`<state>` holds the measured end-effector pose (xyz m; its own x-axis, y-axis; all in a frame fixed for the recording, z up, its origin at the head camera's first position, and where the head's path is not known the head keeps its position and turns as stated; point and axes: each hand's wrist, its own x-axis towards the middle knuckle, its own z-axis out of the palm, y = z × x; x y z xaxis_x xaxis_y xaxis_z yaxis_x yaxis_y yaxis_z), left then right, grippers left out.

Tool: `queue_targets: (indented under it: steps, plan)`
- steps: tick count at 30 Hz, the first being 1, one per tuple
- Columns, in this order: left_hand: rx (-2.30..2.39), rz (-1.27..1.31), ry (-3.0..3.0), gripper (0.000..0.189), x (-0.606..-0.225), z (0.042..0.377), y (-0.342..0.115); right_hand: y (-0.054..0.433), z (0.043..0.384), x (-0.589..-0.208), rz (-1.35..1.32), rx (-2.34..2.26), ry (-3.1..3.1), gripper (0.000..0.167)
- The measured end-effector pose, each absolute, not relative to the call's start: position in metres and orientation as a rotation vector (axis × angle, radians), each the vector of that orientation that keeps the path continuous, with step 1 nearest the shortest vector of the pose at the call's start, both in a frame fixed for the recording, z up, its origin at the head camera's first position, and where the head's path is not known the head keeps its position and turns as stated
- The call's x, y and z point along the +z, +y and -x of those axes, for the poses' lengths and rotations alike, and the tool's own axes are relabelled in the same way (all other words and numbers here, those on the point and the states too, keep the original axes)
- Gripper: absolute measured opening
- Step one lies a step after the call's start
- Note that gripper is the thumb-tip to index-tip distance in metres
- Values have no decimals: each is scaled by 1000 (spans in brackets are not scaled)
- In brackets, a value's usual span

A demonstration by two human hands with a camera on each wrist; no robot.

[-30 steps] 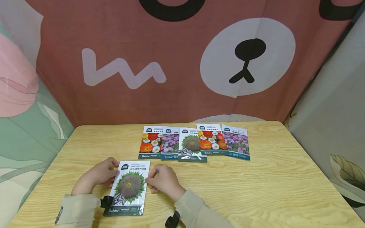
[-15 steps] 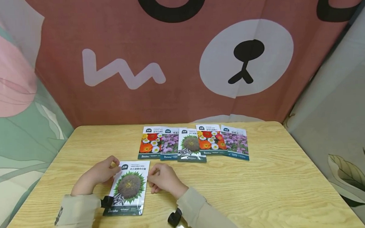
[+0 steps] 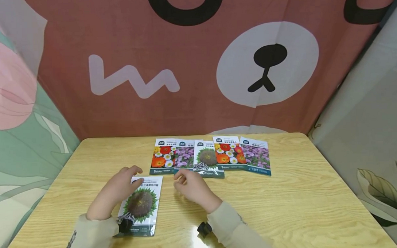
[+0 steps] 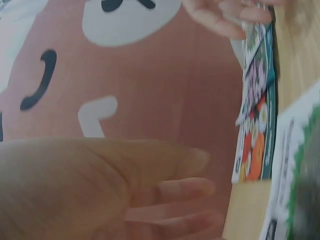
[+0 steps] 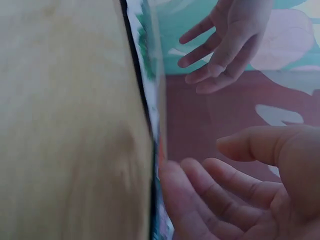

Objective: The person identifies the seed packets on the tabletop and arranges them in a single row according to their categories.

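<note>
A sunflower seed packet (image 3: 143,203) lies face up on the table at the front left. Over its upper left part hovers my left hand (image 3: 117,190), fingers loosely bent and holding nothing. My right hand (image 3: 195,188) is to the right of that packet, just in front of the row at the back, with nothing in its fingers. Both wrist views show relaxed, slightly curved fingers: the left hand (image 4: 100,182) beside the near packet's edge, the right hand (image 5: 240,200) above the wooden surface.
Several overlapping seed packets form a row at the back: a poppy packet (image 3: 162,160), a purple-flower packet (image 3: 184,155), another sunflower packet (image 3: 207,158), a second poppy packet (image 3: 230,154) and a second purple-flower packet (image 3: 258,156). A printed cloth (image 3: 136,115) hangs behind the wooden table (image 3: 286,205).
Both hands have come off the front sunflower packet. The right hand has moved right and toward the row; the left has lifted and shifted slightly right. The packets have stayed put.
</note>
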<state>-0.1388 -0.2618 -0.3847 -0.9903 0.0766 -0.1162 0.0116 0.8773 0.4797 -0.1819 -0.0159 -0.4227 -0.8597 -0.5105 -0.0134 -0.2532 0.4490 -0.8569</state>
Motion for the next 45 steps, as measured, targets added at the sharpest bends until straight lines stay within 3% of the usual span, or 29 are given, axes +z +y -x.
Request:
queue_targets:
  steps: [22,33,45]
  plan:
    - [1346,-304,3096,50,-377,166,-171,75,222,-398,285,-1446,2665,32]
    - [1753,-160,2779,51,-400,185,-140,94,232,-402,188,-1282,2709,34]
    - [1894,-82,2425,53,-430,193,-132,98,235,-411,-4,-1389,2489,17]
